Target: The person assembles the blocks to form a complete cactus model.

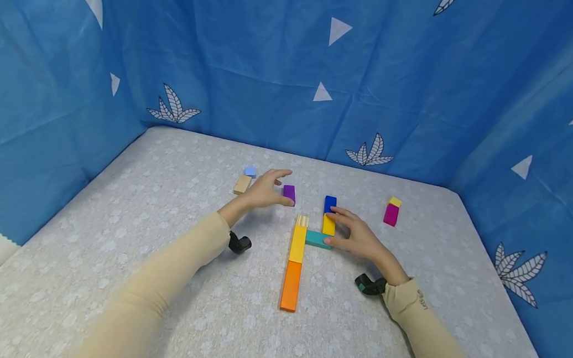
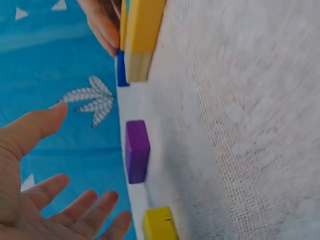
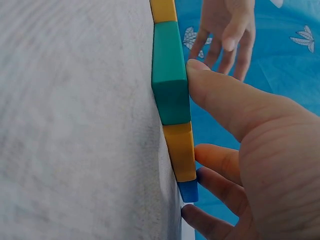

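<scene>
Left hand: the left hand [image 1: 265, 191] is over the surface [image 1: 336, 326], with its fingers spread apart and holding nothing.
Purple block: the purple block [image 1: 288, 194] sits on the surface by the left hand, near the tip of the thumb. The left wrist view shows a gap between them.
Right hand: the right hand [image 1: 357, 239] has loose, long fingers that do not wrap around anything. The thumb is at the right end of the teal block [image 1: 318, 239]. The other fingertips are by the short yellow block [image 1: 329, 225] and the dark blue block [image 1: 330, 204]. I cannot tell how hard they press.
Long row: the orange block [image 1: 291, 286] is nearest the person, then the long yellow block [image 1: 298, 244], then the striped block [image 1: 302, 220], end to end.
Side branch: the teal block sticks out to the right from the long yellow block. The short yellow block goes away from the teal block's right end, and the dark blue block comes after it.
Far left: the tan block [image 1: 242, 185] is just behind the left hand, with the light blue block [image 1: 250, 172] near it.
Far right: the pink block [image 1: 391, 214] touches the small yellow block [image 1: 395, 201], well apart from the row.
Back: a blue curtain [image 1: 276, 45] with white shapes hangs behind the surface.
</scene>
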{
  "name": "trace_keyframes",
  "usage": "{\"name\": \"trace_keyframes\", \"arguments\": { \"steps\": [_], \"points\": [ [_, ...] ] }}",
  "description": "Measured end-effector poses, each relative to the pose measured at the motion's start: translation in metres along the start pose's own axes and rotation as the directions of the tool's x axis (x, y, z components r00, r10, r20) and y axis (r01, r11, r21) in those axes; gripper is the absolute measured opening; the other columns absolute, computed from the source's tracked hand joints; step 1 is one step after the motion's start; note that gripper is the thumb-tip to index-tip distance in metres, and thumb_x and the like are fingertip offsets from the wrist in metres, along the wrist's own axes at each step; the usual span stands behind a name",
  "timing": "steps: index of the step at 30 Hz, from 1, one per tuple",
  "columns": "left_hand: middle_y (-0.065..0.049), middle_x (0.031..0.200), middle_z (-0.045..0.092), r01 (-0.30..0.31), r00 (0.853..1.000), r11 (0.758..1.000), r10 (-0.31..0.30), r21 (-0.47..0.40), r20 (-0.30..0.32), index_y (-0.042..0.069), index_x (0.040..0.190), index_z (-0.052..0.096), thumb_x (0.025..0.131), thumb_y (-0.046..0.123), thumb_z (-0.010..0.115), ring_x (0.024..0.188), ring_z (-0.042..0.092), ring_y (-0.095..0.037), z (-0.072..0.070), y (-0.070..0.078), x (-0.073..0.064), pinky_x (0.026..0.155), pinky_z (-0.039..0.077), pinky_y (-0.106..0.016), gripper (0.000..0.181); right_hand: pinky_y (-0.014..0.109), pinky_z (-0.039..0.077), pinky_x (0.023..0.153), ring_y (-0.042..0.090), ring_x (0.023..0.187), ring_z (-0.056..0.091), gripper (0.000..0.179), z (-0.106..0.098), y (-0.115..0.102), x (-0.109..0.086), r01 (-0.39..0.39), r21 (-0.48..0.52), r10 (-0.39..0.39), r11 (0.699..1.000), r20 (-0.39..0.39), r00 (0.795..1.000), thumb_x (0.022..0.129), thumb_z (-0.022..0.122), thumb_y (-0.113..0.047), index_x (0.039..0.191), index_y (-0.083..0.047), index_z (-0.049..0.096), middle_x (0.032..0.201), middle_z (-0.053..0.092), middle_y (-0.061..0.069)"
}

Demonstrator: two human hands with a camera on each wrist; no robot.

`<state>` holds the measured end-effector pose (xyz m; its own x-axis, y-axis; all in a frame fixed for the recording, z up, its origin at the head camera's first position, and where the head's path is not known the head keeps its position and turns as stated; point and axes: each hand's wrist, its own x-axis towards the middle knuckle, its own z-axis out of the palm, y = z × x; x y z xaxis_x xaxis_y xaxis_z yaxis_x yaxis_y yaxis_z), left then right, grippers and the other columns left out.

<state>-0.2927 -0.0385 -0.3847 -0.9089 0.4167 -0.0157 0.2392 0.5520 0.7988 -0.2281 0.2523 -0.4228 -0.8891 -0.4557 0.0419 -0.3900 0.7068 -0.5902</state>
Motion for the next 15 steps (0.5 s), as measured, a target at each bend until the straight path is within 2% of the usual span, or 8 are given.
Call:
{"name": "trace_keyframes", "arguments": {
  "steps": [7,15],
  "points": [
    [-0.013,0.155,0.036,0.104,0.994,0.994,-0.102,-0.039,0.042,0.015,0.151,0.036,0.080,0.019,0.080,0.135,0.045,-0.032,0.003,-0.014,0.017,0.107,0.044,-0.047,0.084,0.064,0.031,0.111,0.042,0.142,0.031,0.068,0.001,0.002,0.000,0.001,0.001,0.000,1.000,-0.003,1.000,0.084,0.076,-0.032,0.142,-0.007,0.051,0.154,0.037,0.019],
    [-0.012,0.152,0.040,0.145,0.989,0.988,-0.142,-0.058,0.047,0.011,0.149,0.040,0.081,0.014,0.079,0.133,0.046,-0.031,0.005,-0.020,0.024,0.108,0.044,-0.044,0.079,0.064,0.031,0.111,0.041,0.142,0.031,0.069,0.002,0.003,0.000,-0.006,0.004,0.006,1.000,-0.006,1.000,0.084,0.076,-0.033,0.143,-0.008,0.051,0.155,0.036,0.018]
  ]
}}
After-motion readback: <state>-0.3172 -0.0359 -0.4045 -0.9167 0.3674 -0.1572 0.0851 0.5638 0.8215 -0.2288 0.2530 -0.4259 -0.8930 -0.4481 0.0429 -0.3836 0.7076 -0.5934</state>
